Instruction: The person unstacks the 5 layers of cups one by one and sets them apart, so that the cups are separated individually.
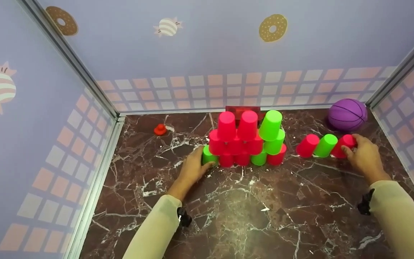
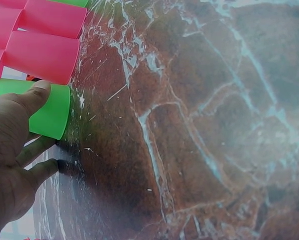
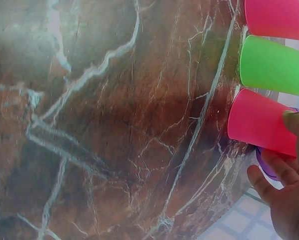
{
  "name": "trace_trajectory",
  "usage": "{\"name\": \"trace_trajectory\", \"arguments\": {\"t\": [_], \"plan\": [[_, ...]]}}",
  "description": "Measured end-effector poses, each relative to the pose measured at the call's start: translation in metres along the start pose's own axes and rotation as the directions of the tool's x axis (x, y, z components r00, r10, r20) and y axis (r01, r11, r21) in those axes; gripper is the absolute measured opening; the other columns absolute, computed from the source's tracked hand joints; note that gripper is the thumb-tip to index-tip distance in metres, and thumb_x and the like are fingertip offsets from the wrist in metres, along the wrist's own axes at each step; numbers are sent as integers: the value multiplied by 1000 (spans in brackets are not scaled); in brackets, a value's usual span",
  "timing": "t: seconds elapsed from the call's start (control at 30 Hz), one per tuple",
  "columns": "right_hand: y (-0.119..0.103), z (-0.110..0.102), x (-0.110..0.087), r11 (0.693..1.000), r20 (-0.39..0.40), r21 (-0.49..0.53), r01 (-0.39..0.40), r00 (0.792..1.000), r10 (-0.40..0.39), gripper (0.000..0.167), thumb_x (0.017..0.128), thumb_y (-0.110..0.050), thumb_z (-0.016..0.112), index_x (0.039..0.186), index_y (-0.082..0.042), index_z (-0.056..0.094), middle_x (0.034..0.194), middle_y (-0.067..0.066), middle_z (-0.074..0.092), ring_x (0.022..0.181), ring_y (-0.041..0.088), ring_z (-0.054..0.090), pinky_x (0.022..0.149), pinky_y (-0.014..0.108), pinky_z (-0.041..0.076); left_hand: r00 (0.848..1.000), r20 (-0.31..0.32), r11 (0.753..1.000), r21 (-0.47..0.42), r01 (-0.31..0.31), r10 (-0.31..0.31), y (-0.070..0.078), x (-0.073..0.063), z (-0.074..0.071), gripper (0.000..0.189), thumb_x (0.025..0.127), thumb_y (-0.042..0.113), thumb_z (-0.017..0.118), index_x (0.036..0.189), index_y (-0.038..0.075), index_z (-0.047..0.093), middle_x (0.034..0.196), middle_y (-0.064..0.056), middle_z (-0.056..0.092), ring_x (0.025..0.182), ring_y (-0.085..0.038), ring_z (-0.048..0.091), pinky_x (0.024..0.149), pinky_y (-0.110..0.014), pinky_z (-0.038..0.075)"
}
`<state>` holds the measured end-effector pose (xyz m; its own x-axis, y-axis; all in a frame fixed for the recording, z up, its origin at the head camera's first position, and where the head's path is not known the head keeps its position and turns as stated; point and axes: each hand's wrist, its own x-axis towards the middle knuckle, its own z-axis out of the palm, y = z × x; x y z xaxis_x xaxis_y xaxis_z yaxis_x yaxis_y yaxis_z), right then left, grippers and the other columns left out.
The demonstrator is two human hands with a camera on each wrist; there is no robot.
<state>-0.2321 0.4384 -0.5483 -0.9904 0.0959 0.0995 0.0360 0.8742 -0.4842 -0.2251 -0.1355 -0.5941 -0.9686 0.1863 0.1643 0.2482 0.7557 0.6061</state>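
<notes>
A stack of upside-down plastic cups stands in three tiers, mostly pink-red (image 1: 226, 126) with a few green ones, a green cup (image 1: 271, 125) at its top right. My left hand (image 1: 192, 165) holds the green cup (image 2: 52, 110) at the bottom left end, thumb on its near side and fingers round behind. To the right of the stack, two red cups and a green cup (image 1: 326, 146) stand upside down in a row. My right hand (image 1: 366, 156) pinches the rightmost red cup (image 3: 259, 122) between thumb and fingers; its base rim is right at the table.
A purple ball (image 1: 347, 114) sits in the back right corner, just behind my right hand. A small orange-red toy (image 1: 160, 130) lies at the back left. Behind the stack is a translucent red box (image 1: 243, 108). Patterned walls (image 1: 207, 54) border the marbled table (image 1: 243, 223).
</notes>
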Motion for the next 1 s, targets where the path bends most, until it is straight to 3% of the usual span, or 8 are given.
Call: {"name": "trace_trajectory", "arguments": {"t": [0.17, 0.23, 0.3, 0.43, 0.47, 1.0], "plan": [[-2, -1, 0, 999, 3, -29, 24, 1000, -24, 56, 106, -14, 70, 148, 16, 48, 129, 50, 57, 116, 71, 58, 99, 82, 46, 1000, 9, 1000, -3, 14, -14, 0, 1, -3, 60, 97, 32, 86, 144, 6, 60, 133, -19, 74, 118, -40, 74, 101, -58, 59], [-2, -1, 0, 999, 2, -35, 35, 999, -35, 55, 106, -14, 71, 147, 15, 49, 127, 50, 58, 115, 71, 58, 97, 82, 46, 1000, -6, 1000, -15, -14, 14, -11, 2, 3, 61, 97, 37, 85, 145, 8, 59, 132, -17, 75, 117, -37, 74, 100, -56, 60], [-2, -1, 0, 998, -3, -41, 43, 999, -43, 54, 106, -14, 71, 146, 15, 50, 125, 49, 58, 113, 71, 58, 96, 82, 46, 1000, -1, 1000, -23, -9, 9, -12, 3, 4, 62, 97, 36, 85, 146, 8, 59, 134, -18, 74, 118, -38, 74, 101, -57, 59], [0, -1, -1, 996, -15, -62, 59, 998, -60, 52, 105, -13, 72, 143, 15, 51, 121, 47, 59, 111, 71, 58, 93, 82, 46, 1000, 0, 1000, -14, -16, 16, -10, 2, 4, 62, 98, 36, 85, 146, 7, 59, 133, -18, 74, 118, -38, 74, 101, -56, 60], [0, 0, 0, 996, -19, -68, 64, 998, -65, 51, 105, -13, 73, 143, 15, 52, 120, 47, 59, 110, 71, 59, 92, 82, 47, 1000, 14, 1000, -8, 5, -5, -2, 1, -1, 61, 97, 31, 86, 145, 5, 59, 133, -21, 74, 118, -41, 73, 101, -59, 60], [-2, -2, 0, 995, 6, -87, 41, 999, -41, 52, 105, -16, 74, 142, 13, 51, 126, 46, 60, 112, 71, 59, 94, 81, 47, 1000, -3, 1000, 8, -14, 14, -1, 0, -1, 57, 97, 31, 86, 141, 6, 60, 128, -20, 75, 116, -40, 74, 99, -58, 60]]}}
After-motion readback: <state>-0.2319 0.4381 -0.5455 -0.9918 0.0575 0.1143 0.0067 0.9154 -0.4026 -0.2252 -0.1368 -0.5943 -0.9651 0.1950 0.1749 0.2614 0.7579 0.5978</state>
